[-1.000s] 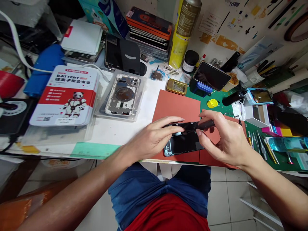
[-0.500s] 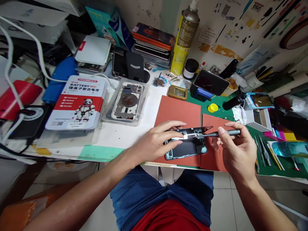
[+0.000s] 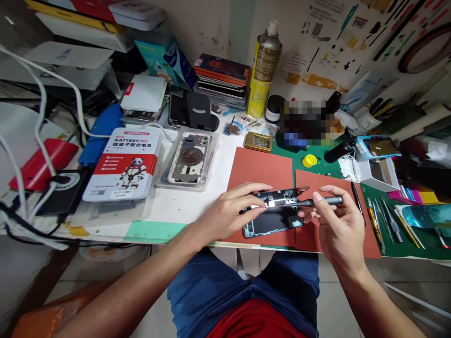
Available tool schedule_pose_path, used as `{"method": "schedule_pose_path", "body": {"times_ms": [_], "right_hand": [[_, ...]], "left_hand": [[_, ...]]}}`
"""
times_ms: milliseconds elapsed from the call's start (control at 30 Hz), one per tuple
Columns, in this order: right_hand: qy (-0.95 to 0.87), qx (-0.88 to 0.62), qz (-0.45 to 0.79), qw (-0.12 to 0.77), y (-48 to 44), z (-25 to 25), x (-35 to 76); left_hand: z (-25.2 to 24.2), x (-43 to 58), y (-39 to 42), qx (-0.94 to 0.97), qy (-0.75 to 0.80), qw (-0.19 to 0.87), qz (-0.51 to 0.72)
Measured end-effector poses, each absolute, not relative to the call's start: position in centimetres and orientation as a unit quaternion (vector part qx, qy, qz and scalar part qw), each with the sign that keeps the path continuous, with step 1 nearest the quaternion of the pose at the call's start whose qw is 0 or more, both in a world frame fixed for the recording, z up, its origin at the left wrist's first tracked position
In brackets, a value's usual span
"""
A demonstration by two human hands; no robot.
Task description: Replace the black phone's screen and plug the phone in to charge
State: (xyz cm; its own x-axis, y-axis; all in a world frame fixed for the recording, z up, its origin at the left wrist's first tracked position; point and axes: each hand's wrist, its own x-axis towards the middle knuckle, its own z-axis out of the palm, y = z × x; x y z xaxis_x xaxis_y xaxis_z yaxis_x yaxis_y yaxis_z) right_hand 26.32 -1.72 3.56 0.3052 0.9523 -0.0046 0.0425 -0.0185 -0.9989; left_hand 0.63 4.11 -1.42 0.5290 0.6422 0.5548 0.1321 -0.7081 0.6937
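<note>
An opened phone (image 3: 273, 220) lies on a red mat (image 3: 262, 166) at the table's front edge, its screen panel (image 3: 282, 194) lifted on edge along the far side. My left hand (image 3: 229, 213) holds the lifted panel and steadies the phone body from the left. My right hand (image 3: 336, 225) grips a dark slim screwdriver (image 3: 317, 202) lying almost level, its tip pointing left into the phone's upper edge near my left fingers.
A bare phone housing in a clear tray (image 3: 190, 158) and a battery box (image 3: 123, 162) sit left of the mat. A spray can (image 3: 264, 70), a small brass tin (image 3: 259, 142), a yellow cap (image 3: 310, 161) and hand tools (image 3: 387, 225) lie behind and to the right.
My right hand drew back to the right, then brought the screwdriver level with its tip at the phone. The head camera tilted up, so more of the back wall shows. My left hand stayed on the panel.
</note>
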Motion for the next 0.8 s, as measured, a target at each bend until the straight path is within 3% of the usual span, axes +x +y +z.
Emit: {"method": "schedule_pose_path", "body": {"times_ms": [267, 367, 500, 800], "right_hand": [[-0.486, -0.525, 0.405, 0.569, -2.7, 7.4, 28.9], [-0.542, -0.571, 0.388, 0.479, -1.4, 6.7, 28.5], [-0.671, -0.624, 0.211, 0.34, 0.7, 4.9, 27.7], [-0.75, -0.555, 0.147, 0.328, 1.1, 3.9, 28.1]], "left_hand": [[-1.2, 0.5, 3.9, 0.822, 0.239, 0.302, 0.419], [-1.1, 0.4, 4.0, 0.827, 0.245, 0.294, 0.412], [-1.1, 0.5, 3.8, 0.834, 0.25, 0.281, 0.402], [2.9, -1.5, 5.4, 0.797, 0.342, 0.26, 0.425]]}}
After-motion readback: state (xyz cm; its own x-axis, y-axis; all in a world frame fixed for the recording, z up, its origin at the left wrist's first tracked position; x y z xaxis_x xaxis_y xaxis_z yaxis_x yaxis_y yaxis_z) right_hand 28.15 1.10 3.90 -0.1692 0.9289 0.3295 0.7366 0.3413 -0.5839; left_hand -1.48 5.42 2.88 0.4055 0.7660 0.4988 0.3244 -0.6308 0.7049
